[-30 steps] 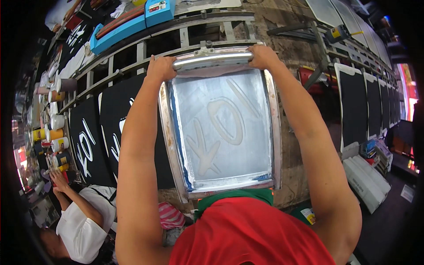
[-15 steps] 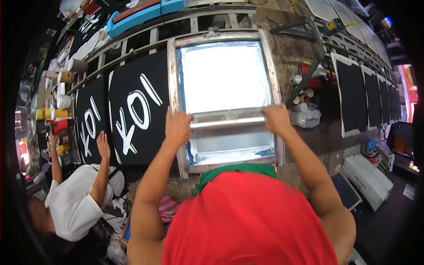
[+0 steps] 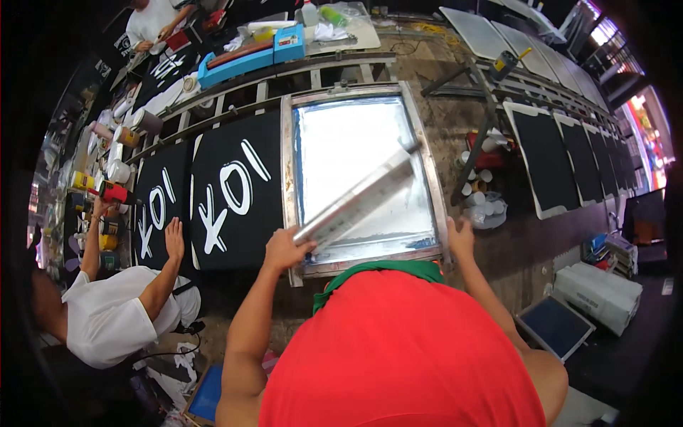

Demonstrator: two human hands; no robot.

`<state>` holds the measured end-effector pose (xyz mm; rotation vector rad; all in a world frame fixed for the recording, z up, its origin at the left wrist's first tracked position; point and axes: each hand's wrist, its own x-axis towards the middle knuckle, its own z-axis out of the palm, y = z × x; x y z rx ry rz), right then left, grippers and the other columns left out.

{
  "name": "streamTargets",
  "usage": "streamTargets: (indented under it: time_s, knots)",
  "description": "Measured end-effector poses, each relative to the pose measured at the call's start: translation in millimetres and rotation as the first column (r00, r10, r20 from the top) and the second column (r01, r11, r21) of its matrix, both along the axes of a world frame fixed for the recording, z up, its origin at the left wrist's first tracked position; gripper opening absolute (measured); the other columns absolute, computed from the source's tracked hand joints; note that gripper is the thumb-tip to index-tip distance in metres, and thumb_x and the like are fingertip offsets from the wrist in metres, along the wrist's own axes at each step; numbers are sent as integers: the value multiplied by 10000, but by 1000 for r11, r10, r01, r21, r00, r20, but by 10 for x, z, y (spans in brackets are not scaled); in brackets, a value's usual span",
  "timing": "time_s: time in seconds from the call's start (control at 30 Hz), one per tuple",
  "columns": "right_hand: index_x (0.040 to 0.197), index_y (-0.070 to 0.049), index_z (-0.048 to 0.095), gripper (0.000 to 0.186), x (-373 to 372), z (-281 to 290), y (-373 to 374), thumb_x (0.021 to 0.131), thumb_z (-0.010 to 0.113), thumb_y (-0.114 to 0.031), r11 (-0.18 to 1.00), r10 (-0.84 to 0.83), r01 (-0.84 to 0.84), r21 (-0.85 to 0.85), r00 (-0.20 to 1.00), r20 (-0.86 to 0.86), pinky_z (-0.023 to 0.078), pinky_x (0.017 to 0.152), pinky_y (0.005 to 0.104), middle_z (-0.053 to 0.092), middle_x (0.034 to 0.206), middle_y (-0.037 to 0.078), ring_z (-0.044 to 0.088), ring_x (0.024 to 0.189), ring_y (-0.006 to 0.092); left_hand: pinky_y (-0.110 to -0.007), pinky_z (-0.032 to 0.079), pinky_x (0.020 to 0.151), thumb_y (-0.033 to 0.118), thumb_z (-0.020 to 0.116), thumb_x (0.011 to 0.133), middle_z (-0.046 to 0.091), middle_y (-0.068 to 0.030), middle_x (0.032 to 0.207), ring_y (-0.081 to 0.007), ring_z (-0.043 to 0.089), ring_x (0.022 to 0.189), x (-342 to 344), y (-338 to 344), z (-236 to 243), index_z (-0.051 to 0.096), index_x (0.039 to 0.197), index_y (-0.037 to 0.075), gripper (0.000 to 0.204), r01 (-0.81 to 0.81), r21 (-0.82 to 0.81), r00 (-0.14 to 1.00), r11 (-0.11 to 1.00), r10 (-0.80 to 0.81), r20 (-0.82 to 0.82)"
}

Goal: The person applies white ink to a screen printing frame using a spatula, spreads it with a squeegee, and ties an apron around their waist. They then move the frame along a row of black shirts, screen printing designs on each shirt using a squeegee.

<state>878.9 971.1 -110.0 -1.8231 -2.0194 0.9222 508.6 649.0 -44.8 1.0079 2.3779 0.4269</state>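
Note:
My left hand (image 3: 290,246) grips the lower-left end of a long metal squeegee (image 3: 356,196), which lies diagonally over the screen-printing frame (image 3: 287,171). A white layer covers most of the screen inside, with blue edging round it. My right hand (image 3: 460,233) is off the squeegee, beside the frame's right rail near its lower corner, fingers apart. Just left of the frame lie black panels with white brush lettering (image 3: 255,142).
A co-worker (image 3: 114,313) in white reaches toward containers and a panel at left; another person (image 3: 149,25) works beyond. Metal rails (image 3: 320,71) run behind the frame, near a blue trough (image 3: 288,44). Black panels (image 3: 541,156) stand in a row at right, above grey packages (image 3: 594,295).
Both hands came down from the frame's far end with the squeegee, leaving white across the screen. My right hand then let go, and the squeegee swung to a diagonal in my left hand.

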Motion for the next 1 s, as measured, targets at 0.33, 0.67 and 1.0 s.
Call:
streamTargets:
  time_s: [0.33, 0.67, 1.0]
  knots:
    - [1272, 71, 663, 905, 110, -521, 70, 971, 323, -712, 920, -167, 178, -349, 984, 63, 405, 1123, 503, 594, 1338, 364, 527, 1339, 484, -457, 554, 880, 705, 769, 753, 755, -228, 1018, -381, 732, 1002, 151, 274, -196, 774, 1120, 89, 718, -325, 99, 943, 940, 315, 106]
    - [1282, 100, 652, 948, 3319, -318, 477, 943, 386, -744, 700, -686, 665, -259, 728, 16, 456, 1030, 449, 667, 1310, 268, 637, 1194, 389, -452, 549, 882, 805, 733, 700, 759, -202, 990, -359, 731, 997, 2562, 2059, -405, 764, 1164, 100, 845, -53, 148, 976, 988, 20, 216]
    - [1269, 160, 631, 908, 6052, -274, 1333, 986, 453, -684, 609, -793, 751, -255, 565, -228, 473, 1013, 414, 664, 1299, 251, 643, 1170, 348, -455, 540, 921, 776, 751, 696, 750, -208, 1089, -368, 715, 1056, 4775, 4138, -186, 768, 1159, 129, 795, 121, 251, 912, 960, -208, 354]
